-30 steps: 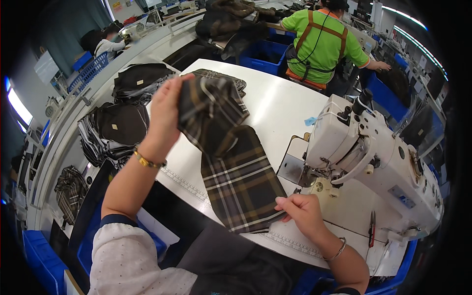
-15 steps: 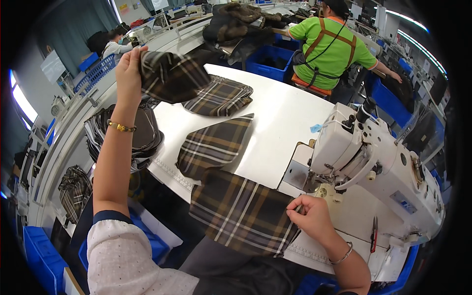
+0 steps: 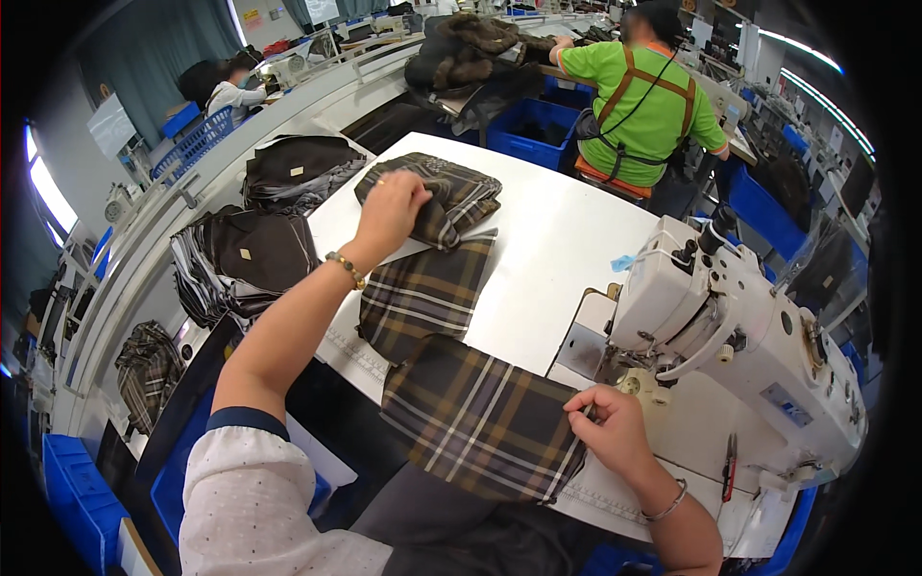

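My left hand [image 3: 392, 209] is at the far stack of dark plaid fabric pieces [image 3: 461, 187], its fingers closed on a plaid piece [image 3: 437, 219] lying on top; the fingertips are partly hidden. With thumb and forefinger my right hand [image 3: 610, 427] pinches the right edge of a larger brown-and-white plaid panel [image 3: 480, 413]. That panel hangs over the table's near edge towards my lap. Between the two, another plaid piece [image 3: 423, 293] lies flat, its near end against the panel.
A white sewing machine [image 3: 720, 326] stands on the right of the white table [image 3: 547, 230]. Red-handled snips [image 3: 730, 470] lie beside it. Stacks of dark cut pieces [image 3: 254, 250] sit at the left. Beyond the table, a person in green [image 3: 629, 106] sits near a blue bin [image 3: 528, 134].
My left hand has come down and to the right, bringing the raised plaid piece onto the far stack. My right hand keeps its pinch on the panel. The person in green has turned.
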Demonstrator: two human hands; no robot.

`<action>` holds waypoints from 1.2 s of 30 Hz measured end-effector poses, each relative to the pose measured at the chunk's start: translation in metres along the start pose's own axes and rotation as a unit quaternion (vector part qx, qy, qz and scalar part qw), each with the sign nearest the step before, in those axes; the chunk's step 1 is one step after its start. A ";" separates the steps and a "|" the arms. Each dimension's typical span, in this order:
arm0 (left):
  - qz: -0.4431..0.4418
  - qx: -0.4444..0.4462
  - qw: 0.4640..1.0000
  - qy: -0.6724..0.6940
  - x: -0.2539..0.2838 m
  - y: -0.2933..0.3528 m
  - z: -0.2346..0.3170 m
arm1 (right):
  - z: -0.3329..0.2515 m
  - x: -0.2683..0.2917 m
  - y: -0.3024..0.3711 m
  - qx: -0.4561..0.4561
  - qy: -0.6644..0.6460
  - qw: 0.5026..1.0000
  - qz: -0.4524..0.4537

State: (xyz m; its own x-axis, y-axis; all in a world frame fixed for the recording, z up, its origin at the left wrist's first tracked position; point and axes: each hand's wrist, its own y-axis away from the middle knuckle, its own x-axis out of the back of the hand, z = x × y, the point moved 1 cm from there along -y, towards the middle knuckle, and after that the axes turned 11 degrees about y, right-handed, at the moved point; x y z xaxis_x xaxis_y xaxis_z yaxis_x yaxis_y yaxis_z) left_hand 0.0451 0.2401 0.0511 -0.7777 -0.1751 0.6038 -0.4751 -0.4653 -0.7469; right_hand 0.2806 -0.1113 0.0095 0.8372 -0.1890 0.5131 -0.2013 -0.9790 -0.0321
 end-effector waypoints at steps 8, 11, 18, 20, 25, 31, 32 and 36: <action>-0.135 0.060 0.988 -0.051 0.055 0.042 0.061 | 0.006 0.004 -0.002 -0.025 -0.031 0.999 -0.022; -0.425 0.077 0.895 0.116 0.095 0.062 0.083 | 0.003 0.009 -0.004 -0.015 -0.005 0.999 -0.046; -0.417 0.004 0.908 0.044 0.079 0.118 0.103 | -0.004 0.032 -0.011 -0.073 -0.040 0.971 -0.225; -0.376 -0.091 0.922 -0.016 0.075 0.116 0.106 | 0.000 0.040 -0.012 -0.067 -0.026 0.948 -0.311; -0.207 0.095 0.956 0.186 0.080 0.065 0.101 | 0.015 0.041 -0.015 0.009 -0.038 0.931 -0.362; 0.043 0.341 0.828 0.443 0.086 -0.022 0.031 | 0.009 0.039 -0.011 -0.027 -0.062 0.947 -0.313; 0.056 0.378 0.829 0.409 0.084 -0.031 0.015 | 0.007 0.037 -0.011 -0.049 -0.052 0.957 -0.281; 0.075 0.471 0.803 0.359 0.070 -0.034 -0.036 | 0.002 0.026 -0.008 0.005 -0.080 0.978 -0.191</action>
State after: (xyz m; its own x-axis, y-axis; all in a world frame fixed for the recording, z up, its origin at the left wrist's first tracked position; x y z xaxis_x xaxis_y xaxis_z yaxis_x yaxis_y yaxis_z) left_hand -0.0082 0.2753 0.1092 -0.9943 0.0984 -0.0418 -0.0962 -0.9941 -0.0507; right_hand 0.3052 -0.1083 0.0213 0.9197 0.1816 0.3480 0.1457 -0.9812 0.1268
